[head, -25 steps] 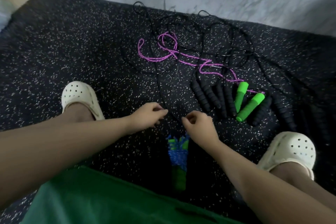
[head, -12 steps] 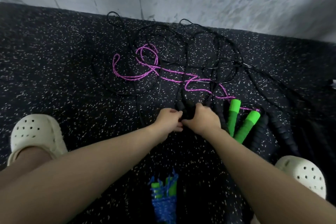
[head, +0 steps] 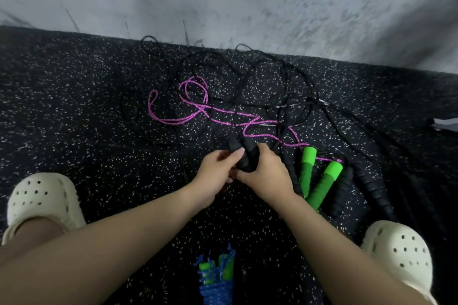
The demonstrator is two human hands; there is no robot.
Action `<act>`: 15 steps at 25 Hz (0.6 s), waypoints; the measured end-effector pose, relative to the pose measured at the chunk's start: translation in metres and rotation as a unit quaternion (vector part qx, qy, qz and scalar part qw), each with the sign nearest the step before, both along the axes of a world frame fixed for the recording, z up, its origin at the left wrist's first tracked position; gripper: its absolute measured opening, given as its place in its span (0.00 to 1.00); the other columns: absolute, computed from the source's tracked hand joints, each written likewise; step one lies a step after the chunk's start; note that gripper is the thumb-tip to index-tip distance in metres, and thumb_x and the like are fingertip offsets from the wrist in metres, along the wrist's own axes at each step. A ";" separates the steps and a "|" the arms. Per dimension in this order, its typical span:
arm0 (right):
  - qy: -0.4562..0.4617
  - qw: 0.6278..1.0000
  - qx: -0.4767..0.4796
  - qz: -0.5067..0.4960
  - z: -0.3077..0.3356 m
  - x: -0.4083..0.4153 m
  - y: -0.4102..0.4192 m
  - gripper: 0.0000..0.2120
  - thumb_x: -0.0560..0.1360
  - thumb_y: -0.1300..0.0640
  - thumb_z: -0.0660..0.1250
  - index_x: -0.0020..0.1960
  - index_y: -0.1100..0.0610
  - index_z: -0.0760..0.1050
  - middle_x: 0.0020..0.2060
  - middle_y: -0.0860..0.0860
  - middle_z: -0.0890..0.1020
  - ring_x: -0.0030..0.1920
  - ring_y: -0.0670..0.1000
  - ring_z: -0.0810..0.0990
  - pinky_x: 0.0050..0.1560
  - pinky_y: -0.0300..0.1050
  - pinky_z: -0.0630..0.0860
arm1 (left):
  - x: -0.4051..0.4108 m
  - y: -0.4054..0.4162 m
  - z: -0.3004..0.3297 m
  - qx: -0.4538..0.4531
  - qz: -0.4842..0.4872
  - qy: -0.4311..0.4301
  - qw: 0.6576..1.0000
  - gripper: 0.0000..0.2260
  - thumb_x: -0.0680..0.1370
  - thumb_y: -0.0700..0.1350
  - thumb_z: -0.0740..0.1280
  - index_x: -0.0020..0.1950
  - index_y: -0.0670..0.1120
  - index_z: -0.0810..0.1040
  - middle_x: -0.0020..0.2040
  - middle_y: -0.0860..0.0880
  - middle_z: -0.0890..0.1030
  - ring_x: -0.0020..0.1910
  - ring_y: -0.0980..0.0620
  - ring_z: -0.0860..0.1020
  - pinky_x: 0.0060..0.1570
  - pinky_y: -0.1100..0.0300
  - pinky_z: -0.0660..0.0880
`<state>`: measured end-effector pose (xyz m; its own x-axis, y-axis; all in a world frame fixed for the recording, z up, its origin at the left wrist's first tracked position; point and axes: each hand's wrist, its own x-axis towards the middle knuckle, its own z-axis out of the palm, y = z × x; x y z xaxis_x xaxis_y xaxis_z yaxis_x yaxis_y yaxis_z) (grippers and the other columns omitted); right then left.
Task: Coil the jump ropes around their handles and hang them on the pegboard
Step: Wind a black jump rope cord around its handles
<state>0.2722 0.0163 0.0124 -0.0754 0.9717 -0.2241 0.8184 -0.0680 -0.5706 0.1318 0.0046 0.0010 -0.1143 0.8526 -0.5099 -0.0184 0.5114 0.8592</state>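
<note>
Both hands meet over a pair of black ribbed handles (head: 244, 156) lifted a little off the dark speckled floor. My right hand (head: 264, 173) grips the handles from the right. My left hand (head: 214, 172) holds them from the left, thumb laid across the top. Thin black rope (head: 247, 79) trails from them in tangled loops toward the wall. A pink rope (head: 190, 119) winds through those loops to two green handles (head: 319, 181) right of my hands. More black handles (head: 366, 186) lie further right. A blue rope coiled on green handles (head: 218, 280) lies near me.
A grey concrete wall (head: 247, 2) borders the rubber floor (head: 74, 106) at the back. My two feet in cream clogs, the left clog (head: 42, 203) and the right clog (head: 399, 255), stand on either side. The pegboard is not in view.
My hands moved forward from the blue coiled rope to the black handles, closed round them and raised them slightly. The view shifted toward the wall.
</note>
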 end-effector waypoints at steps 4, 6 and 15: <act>0.087 0.995 0.055 -0.014 0.037 -0.001 -0.027 0.34 0.63 0.35 0.74 0.62 0.49 0.70 0.55 0.47 0.79 0.55 0.51 0.79 0.55 0.53 0.78 | -0.006 -0.014 0.049 0.055 -0.045 -0.006 0.997 0.12 0.80 0.55 0.70 0.53 0.49 0.86 0.47 0.49 0.88 0.46 0.44 0.84 0.46 0.53 0.76; 0.114 0.992 0.047 -0.002 0.055 -0.003 -0.038 0.32 0.64 0.39 0.75 0.63 0.50 0.70 0.55 0.47 0.78 0.54 0.49 0.78 0.55 0.51 0.77 | -0.012 -0.024 0.078 0.090 -0.086 0.023 0.992 0.10 0.80 0.53 0.71 0.51 0.47 0.86 0.40 0.53 0.86 0.41 0.48 0.83 0.41 0.58 0.76; 0.414 0.866 -0.274 0.058 0.205 0.012 -0.042 0.17 0.65 0.59 0.63 0.50 0.66 0.79 0.38 0.58 0.80 0.35 0.54 0.77 0.37 0.44 0.75 | -0.071 -0.060 0.233 0.272 -0.310 0.415 0.811 0.11 0.81 0.46 0.69 0.63 0.55 0.74 0.55 0.55 0.77 0.48 0.60 0.77 0.45 0.68 0.72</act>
<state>0.2845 -0.0253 0.2174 -0.5207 0.7118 -0.4714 0.1635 -0.4587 -0.8734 0.0609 -0.0556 0.2345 0.3115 0.9502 -0.0061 0.7973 -0.2579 0.5457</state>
